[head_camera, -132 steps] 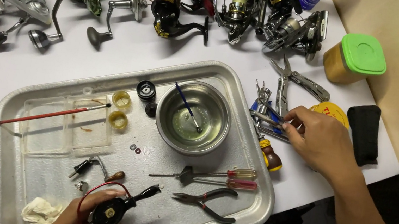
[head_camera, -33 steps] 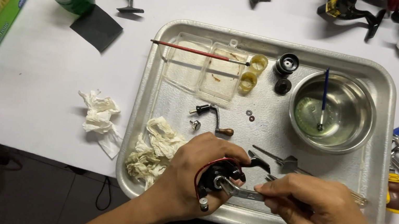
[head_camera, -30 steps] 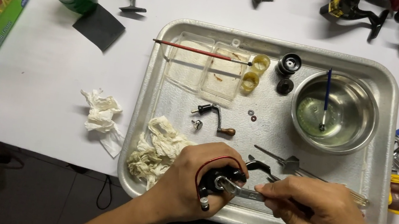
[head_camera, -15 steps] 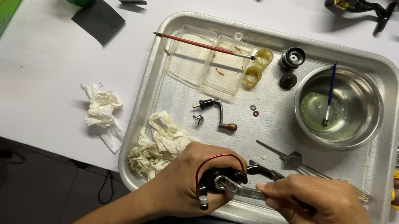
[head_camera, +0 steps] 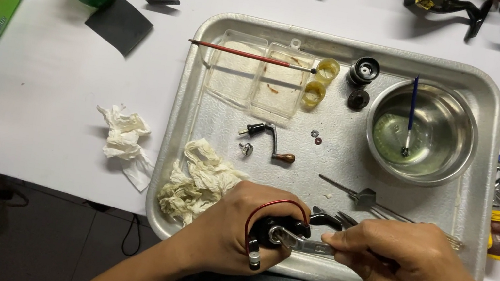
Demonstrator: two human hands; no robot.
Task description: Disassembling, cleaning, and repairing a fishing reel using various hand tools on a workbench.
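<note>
Gripping a black fishing reel body (head_camera: 272, 233) in left hand (head_camera: 229, 236); right hand (head_camera: 403, 266) fingers pinching a small wrench (head_camera: 301, 242), keeping it seated squarely over the metal tray (head_camera: 215, 23).

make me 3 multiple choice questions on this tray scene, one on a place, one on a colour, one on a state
1. Where does the blue brush stand?
A. in the steel bowl
B. on the white table
C. in the tissue box

2. What colour is the wire loop on the reel body?
A. green
B. red
C. yellow

3. What is the right hand doing?
A. resting flat on the table
B. holding a wrench against the reel body
C. lifting the bowl

Answers:
1. A, the brush leans inside the bowl on the tray, its tip in the liquid.
2. B, a red loop arches over the black body held by the left hand.
3. B, the fingers grip the wrench handle and its head sits at the reel body.
</note>
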